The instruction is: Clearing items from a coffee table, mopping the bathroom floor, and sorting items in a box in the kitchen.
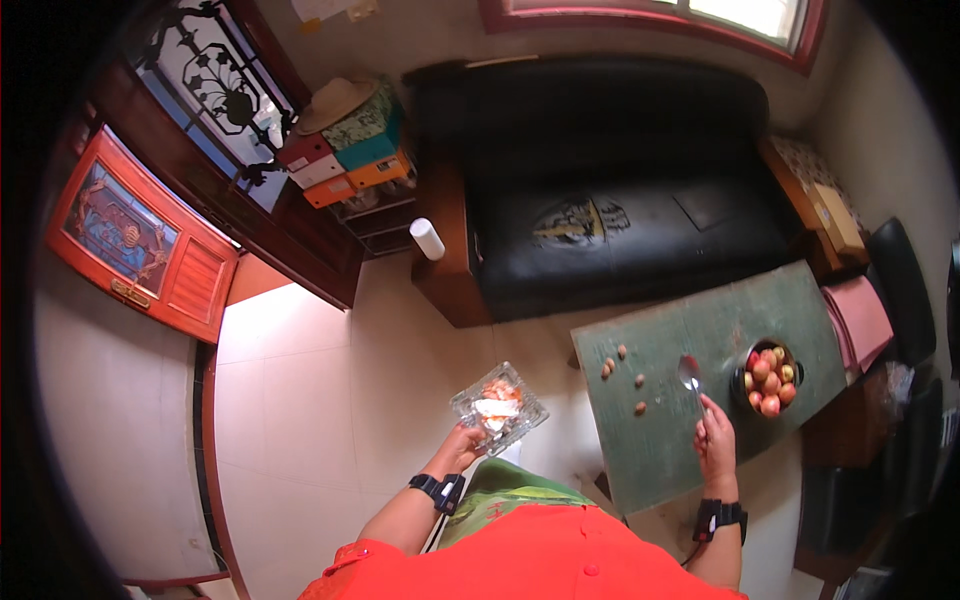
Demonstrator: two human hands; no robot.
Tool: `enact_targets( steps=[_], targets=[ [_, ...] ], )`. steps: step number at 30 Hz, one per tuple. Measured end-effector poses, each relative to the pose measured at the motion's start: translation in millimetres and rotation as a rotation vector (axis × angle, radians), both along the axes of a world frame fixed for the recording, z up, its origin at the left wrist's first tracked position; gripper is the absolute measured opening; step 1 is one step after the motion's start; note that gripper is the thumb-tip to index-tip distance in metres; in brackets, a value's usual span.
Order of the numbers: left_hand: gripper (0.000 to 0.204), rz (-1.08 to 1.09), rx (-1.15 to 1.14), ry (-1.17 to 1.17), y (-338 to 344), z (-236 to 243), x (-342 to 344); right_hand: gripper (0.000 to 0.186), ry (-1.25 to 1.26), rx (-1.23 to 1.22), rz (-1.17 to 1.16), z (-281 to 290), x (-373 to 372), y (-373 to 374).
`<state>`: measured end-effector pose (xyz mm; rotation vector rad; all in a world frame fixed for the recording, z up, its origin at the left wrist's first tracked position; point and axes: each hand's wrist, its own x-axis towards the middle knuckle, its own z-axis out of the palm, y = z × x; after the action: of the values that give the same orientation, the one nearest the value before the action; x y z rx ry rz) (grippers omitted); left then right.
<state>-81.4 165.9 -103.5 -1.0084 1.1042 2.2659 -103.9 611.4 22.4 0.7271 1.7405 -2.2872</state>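
Your left hand (pixel 464 441) is closed on the near left edge of a clear dish (pixel 528 411), which it holds in the air ahead and to its right, off the left side of the table (pixel 640 465). White and orange bits (pixel 497 408) lie in the dish; what they are, you cannot tell from here.

Your right hand (pixel 714 440) grips a spoon (pixel 689 373) by its handle, above the near part of the table. The spoon's head points away from you, ahead and slightly left of that hand; whether it touches the tabletop, you cannot tell. Small brown lumps (pixel 640 408) lie scattered on the table, ahead and left of your right hand, between the spoon and the dish. A dark pot (pixel 741 388) full of red and yellowish fruit (pixel 767 380) stands ahead and right of the same hand, just beside the spoon.

Each of your wrists wears a black band. Well beyond both hands is a black sofa (pixel 650 255), with a white cylinder (pixel 428 240) on its left arm.
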Motion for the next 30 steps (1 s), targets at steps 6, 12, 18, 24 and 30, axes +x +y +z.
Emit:
enact_targets(
  steps=[6,12,18,24,30],
  targets=[
    [0.043,0.171,-0.028,-0.038,-94.1,-24.9,-34.3,0.026,-0.084,0.086,-0.101,-37.6,-27.3,-37.9],
    [0.052,0.264,-0.035,0.042,-199.4,-40.0,-112.2,0.023,-0.164,0.053,0.000,-38.7,-104.5,-117.3],
    [0.055,0.308,-0.015,0.126,-266.9,-20.6,-210.2,0.024,-0.154,-0.059,0.153,-21.5,-189.1,-186.4],
    [0.053,0.388,0.000,0.156,-293.9,5.3,-299.6,0.026,-0.156,-0.210,0.179,-28.5,-276.9,-234.4],
    [0.047,0.381,-0.043,0.108,-314.8,9.1,-378.5,0.028,-0.132,-0.284,0.145,-38.6,-356.7,-268.9]
  ],
)
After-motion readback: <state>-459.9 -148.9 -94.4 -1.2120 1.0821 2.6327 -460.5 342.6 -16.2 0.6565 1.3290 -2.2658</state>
